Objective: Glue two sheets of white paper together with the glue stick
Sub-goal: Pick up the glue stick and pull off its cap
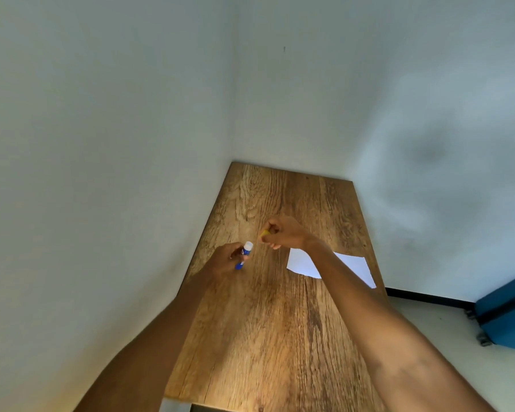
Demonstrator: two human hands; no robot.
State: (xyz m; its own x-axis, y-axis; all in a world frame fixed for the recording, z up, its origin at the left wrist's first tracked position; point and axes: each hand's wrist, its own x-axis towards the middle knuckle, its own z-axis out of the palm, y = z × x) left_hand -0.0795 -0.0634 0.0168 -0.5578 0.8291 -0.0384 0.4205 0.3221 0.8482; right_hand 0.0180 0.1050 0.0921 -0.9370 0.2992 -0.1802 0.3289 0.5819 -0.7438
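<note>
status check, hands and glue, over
Left hand holds glue stick, uncapped. Right hand holds yellow cap. Paper flat on table, part under right forearm. Nothing in the way.
</note>
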